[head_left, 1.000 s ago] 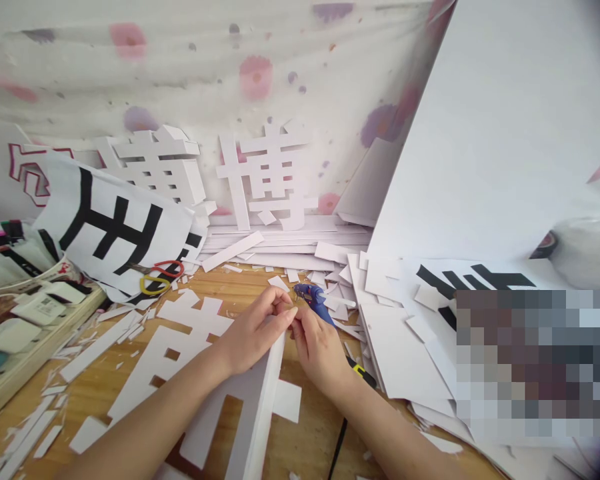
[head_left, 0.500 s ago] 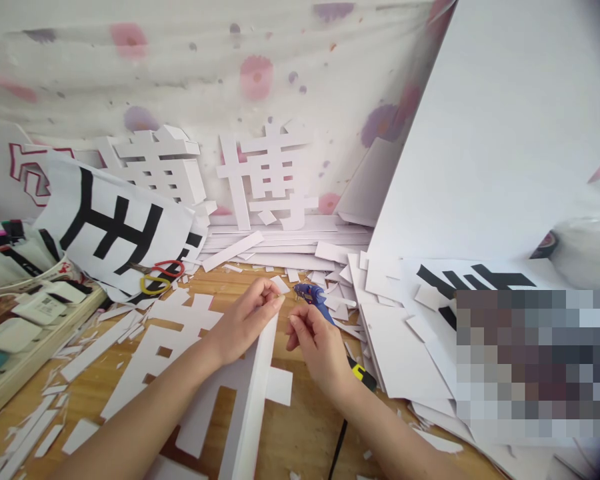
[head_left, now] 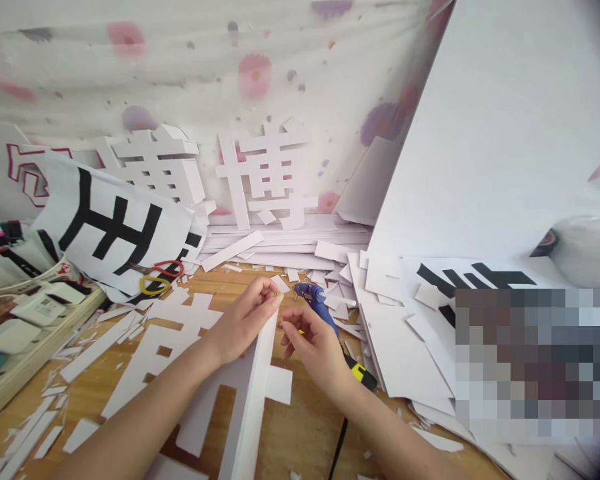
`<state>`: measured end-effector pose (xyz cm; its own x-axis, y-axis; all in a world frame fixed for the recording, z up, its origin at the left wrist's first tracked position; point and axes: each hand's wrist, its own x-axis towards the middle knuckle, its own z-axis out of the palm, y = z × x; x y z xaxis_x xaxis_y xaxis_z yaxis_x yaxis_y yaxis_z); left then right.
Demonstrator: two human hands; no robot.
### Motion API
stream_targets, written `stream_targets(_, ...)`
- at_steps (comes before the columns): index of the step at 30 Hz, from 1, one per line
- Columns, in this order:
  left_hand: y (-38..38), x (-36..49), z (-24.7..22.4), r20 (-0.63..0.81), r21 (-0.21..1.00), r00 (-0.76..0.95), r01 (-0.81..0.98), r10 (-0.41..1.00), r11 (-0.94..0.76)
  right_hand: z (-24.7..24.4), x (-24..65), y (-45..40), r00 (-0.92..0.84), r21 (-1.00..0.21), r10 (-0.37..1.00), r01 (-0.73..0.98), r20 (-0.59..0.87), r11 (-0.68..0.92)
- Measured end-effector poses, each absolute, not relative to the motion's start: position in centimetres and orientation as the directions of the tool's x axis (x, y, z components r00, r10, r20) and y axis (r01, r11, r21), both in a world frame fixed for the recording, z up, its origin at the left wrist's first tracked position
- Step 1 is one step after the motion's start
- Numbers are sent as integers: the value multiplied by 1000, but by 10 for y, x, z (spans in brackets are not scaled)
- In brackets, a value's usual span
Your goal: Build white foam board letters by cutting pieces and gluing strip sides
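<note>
My left hand (head_left: pixel 245 320) is closed at the far end of a white foam board strip (head_left: pixel 253 407), thumb and fingers pinching it. The strip stands on edge along a flat white cut-out character (head_left: pixel 180 340) lying on the wooden table. My right hand (head_left: pixel 316 347) hovers just right of the strip, its fingers loosely curled and slightly apart, with nothing visible in them. Whether its fingertips touch the strip is hard to tell. Behind it lies a blue glue gun (head_left: pixel 320 303). A small white tab (head_left: pixel 279 385) juts out from under the strip.
Scissors (head_left: pixel 163 277) with red and yellow handles lie at the back left, by a printed sheet (head_left: pixel 115 213). A power strip (head_left: pixel 40 333) runs along the left. White offcuts (head_left: pixel 395 347) pile up at right. Finished white characters (head_left: pixel 267 177) lean against the curtain.
My right hand has shifted slightly left toward the strip, and its fingers have loosened from a tighter pinch. My left hand stays in place on the strip.
</note>
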<state>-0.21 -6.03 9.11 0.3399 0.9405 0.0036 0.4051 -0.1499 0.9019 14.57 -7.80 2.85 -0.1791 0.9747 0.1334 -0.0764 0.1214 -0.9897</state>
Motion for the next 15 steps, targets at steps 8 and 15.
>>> stream_targets(8, -62, 4, 90, 32, 910, 363, 375, 931, -177, 30, 142, -78, -61, -983, 981, -36, 182, 180)
stream_targets(15, -64, 9, 93, 51, 907, 371, 372, 927, -198, 28, 147, -77, -55, -933, 952, 188, 301, 306)
